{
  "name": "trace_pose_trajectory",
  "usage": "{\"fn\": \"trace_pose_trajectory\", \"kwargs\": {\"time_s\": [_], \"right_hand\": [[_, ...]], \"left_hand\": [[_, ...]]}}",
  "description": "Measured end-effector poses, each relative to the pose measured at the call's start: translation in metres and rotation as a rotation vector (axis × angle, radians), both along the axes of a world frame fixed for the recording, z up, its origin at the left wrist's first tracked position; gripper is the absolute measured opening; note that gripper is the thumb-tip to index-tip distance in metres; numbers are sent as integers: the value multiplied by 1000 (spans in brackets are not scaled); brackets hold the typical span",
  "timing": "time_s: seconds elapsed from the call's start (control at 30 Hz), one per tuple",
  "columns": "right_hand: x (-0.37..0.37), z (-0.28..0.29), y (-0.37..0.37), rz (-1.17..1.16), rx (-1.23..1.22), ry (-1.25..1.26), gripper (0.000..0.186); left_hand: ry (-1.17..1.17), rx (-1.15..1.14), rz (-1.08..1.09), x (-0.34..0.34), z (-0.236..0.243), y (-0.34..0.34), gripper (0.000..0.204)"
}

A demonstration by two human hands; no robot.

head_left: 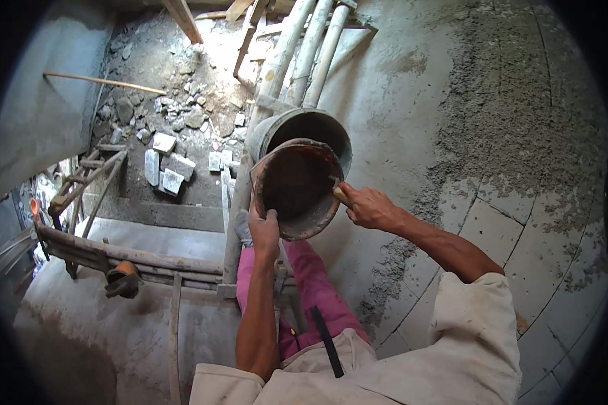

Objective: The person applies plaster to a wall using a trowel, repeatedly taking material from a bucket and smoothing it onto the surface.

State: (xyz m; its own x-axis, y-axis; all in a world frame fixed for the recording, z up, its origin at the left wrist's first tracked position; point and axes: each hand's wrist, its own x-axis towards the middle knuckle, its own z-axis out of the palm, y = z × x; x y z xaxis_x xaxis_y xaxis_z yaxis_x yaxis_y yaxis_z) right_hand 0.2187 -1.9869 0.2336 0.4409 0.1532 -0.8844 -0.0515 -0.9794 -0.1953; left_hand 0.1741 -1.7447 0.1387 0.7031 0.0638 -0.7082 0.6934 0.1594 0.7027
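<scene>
A mortar-stained bucket point(311, 231) with a worn reddish rim is tilted in front of me, its dark mouth facing me. My left hand point(265, 233) grips its near left rim, thumb over the edge. In my right hand point(373, 208) is the pale yellowish handle of a trowel point(341, 196), fingers closed round it. A bit of its metal shows at the bucket's right rim; the blade is hard to make out in the dark inside. Just beyond, a larger grey-green bucket point(338, 128) stands partly hidden behind the first one.
Scaffold poles point(302, 54) run away beyond the buckets. To the right, rough mortar point(493, 101) partly covers a block wall point(490, 233). Below left lie rubble and white blocks point(163, 143). A wooden trestle point(91, 182) and horizontal poles point(162, 258) stand left, near an orange-and-grey object point(123, 275).
</scene>
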Motion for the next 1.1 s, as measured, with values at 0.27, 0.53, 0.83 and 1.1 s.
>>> {"fn": "trace_pose_trajectory", "kwargs": {"time_s": [0.27, 0.53, 0.83, 1.1], "right_hand": [[-27, 8, 40, -611, 231, 480, 67], [-27, -18, 61, -1270, 647, 674, 63], [-59, -10, 68, -1796, 966, 654, 49], [20, 82, 59, 443, -294, -598, 51]], "left_hand": [[-28, -10, 38, 6, -14, 23, 48], [64, -9, -3, 5, -24, 43, 48], [60, -16, -2, 4, -13, 39, 48], [-58, 11, -61, 15, -14, 7, 62]]}}
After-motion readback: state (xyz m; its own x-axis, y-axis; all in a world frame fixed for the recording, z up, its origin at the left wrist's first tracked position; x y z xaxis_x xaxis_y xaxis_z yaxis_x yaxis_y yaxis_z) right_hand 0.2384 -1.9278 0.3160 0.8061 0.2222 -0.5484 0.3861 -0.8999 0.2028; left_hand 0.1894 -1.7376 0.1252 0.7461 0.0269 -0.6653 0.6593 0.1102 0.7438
